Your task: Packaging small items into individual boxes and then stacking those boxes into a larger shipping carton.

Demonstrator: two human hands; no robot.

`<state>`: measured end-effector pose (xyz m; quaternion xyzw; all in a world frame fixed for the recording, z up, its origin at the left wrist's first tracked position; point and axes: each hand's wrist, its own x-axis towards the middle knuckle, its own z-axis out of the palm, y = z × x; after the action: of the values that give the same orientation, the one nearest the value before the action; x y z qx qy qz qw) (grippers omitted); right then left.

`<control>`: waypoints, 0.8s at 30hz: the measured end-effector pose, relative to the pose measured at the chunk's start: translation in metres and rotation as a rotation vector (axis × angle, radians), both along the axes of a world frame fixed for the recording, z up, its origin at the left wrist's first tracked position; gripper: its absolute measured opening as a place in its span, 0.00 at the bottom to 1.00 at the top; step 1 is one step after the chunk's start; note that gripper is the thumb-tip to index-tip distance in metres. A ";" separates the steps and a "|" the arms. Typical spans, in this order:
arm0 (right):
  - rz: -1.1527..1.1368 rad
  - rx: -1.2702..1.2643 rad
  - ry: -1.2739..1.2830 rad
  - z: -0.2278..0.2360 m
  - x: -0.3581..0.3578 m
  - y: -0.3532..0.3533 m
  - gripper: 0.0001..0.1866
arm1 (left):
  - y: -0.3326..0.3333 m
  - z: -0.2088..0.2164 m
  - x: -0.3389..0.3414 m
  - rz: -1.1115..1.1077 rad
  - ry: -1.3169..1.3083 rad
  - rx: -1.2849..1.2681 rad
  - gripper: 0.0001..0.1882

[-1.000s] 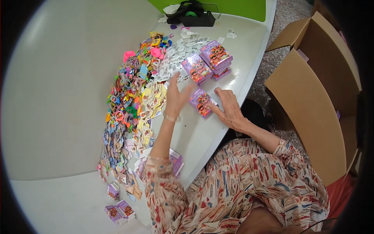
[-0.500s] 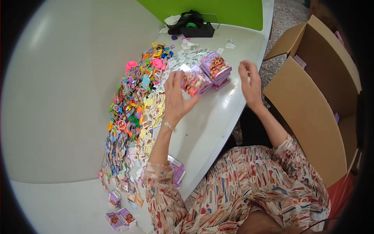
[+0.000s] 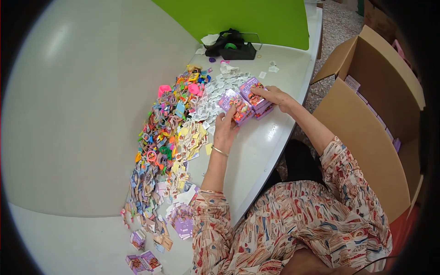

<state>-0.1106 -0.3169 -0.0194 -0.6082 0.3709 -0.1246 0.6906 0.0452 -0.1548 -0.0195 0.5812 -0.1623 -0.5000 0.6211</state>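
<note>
Two short stacks of small purple cardboard boxes with colourful pictures stand side by side near the table's right edge. My left hand (image 3: pixel 224 129) grips the left stack (image 3: pixel 235 104), its thumb over the top box and its other fingers partly hidden beneath. From the right, my right hand (image 3: pixel 276 97) closes on the right stack (image 3: pixel 253 94), with the thumb on its top box. Just left of the stacks lies a spread of small white paper packets (image 3: pixel 213 94). Closer to my left forearm are pale yellow printed cards (image 3: pixel 191 137).
A long heap of colourful small trinkets (image 3: pixel 158 121) runs down the table's left. Flat purple cartons (image 3: pixel 184 224) lie by my left sleeve. A black tape dispenser (image 3: pixel 240 52) stands before the green panel (image 3: pixel 247 20). At right, an open cardboard box (image 3: pixel 362 151) contains purple boxes.
My right hand has come left from the air onto the right stack. My left hand has settled around the left stack. The whole view has shifted slightly.
</note>
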 end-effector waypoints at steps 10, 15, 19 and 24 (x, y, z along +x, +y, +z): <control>0.000 0.180 -0.307 0.030 -0.032 0.030 0.44 | 0.015 0.019 -0.027 -0.042 0.030 -0.129 0.26; 0.040 -0.045 -0.213 0.011 -0.022 0.030 0.50 | 0.022 0.023 -0.037 0.044 -0.083 -0.060 0.23; -0.010 -0.386 -0.032 0.025 -0.012 0.042 0.46 | 0.041 0.014 -0.018 0.052 -0.041 -0.072 0.39; -0.017 -0.959 0.142 0.024 -0.001 0.077 0.40 | 0.072 0.016 0.001 0.084 -0.734 0.154 0.38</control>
<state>-0.1121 -0.2401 0.0051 -0.8618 0.3229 -0.2455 0.3046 0.0464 -0.0826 -0.0032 0.7729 -0.3120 -0.2433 0.4961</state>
